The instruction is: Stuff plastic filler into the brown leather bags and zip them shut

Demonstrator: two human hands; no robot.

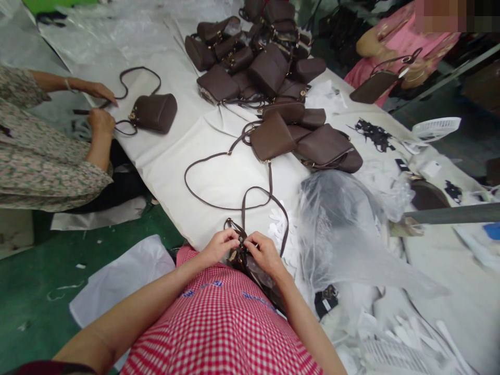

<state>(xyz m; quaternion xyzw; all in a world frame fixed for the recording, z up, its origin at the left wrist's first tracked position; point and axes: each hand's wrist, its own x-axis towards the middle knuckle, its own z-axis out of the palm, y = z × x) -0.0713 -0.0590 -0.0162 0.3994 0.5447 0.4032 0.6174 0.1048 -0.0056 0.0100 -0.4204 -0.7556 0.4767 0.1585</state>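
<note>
In the head view, take the clock as centred on the person's own hands, with 12 o'clock straight ahead. The left hand and right hand meet at the top of a brown bag, fingertips drawn narrow around its strap and fittings; exactly which small part each pinches is too small to tell. The bag sits between and just below the hands, toward 6 o'clock, against the checked apron, partly hidden by the right forearm. Probably it is tucked there so the body steadies it, leaving both sets of fingertips for fine work. Its strap loops forward onto the counter, seemingly out of the way.

At 12 to 1 o'clock lies a pile of similar bags, likely heaped within reach; a nearer bag trails its strap toward the hands. Clear plastic bulges at 3 o'clock. Between 10 and 11, a co-worker's hands grip the strap of another bag; between 1 and 2, another co-worker holds up a bag.
</note>
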